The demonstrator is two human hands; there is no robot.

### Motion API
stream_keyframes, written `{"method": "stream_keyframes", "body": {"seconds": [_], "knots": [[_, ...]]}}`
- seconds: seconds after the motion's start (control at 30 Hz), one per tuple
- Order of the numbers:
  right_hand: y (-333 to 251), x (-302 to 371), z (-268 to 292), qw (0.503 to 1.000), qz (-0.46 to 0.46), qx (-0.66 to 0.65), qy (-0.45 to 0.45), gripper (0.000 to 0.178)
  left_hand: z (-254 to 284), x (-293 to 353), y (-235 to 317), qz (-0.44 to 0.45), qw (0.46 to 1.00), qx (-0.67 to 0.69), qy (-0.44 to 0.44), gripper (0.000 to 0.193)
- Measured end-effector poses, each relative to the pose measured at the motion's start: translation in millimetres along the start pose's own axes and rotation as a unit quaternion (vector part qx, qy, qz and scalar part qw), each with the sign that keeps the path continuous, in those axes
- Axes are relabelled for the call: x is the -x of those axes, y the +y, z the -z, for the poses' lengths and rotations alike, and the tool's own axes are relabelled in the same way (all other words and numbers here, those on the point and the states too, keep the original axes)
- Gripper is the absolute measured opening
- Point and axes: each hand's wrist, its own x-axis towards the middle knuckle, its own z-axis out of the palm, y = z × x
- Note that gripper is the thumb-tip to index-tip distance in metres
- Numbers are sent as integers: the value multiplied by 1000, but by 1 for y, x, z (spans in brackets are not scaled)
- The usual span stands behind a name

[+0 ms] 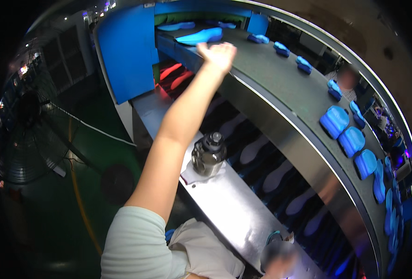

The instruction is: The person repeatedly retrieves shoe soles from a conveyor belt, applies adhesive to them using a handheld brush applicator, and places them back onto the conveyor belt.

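Note:
My left arm stretches up and forward over a metal ledge. At its end, my left hand [219, 55] is at the near edge of a dark conveyor belt [266, 69], thumb apart and fingers reaching out, with nothing visible in it. Just beyond the hand lies a bright blue shoe sole [200, 36]; whether they touch is hard to see. Another blue sole [176, 26] lies farther back on the belt. At the lower edge, skin beside a blurred dark shape on the ledge may be my right hand [282, 269]; its fingers cannot be made out.
Several blue soles [351, 142] line the belt's right side. A clear bottle [208, 156] with a dark lid stands on the metal ledge [229, 200]. Pale and red-lit soles lie below the belt. A blue machine housing [127, 56] and a large fan [24, 139] are at left.

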Motion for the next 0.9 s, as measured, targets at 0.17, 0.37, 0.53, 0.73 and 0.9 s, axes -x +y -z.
{"method": "stream_keyframes", "body": {"seconds": [0.17, 0.37, 0.53, 0.73, 0.9], "knots": [[4, -4, -9, 1000, -15, -6, 8, 23, -59, 114, -191, 153, 708, -647, -238, 58], [-1, -2, 5, 999, 18, -25, 24, 22, -21, 142, -282, -47, 327, -817, -472, 55], [-8, 8, 31, 992, 61, -75, 82, 21, -33, 152, -268, -238, 227, -822, -465, 37], [-6, 7, 36, 987, 55, -103, 111, 20, -49, 196, -161, -235, 411, -789, -392, 23], [-17, 7, 33, 990, 50, -76, 106, 19, -50, 184, -86, -332, 347, -821, -308, 21]]}}
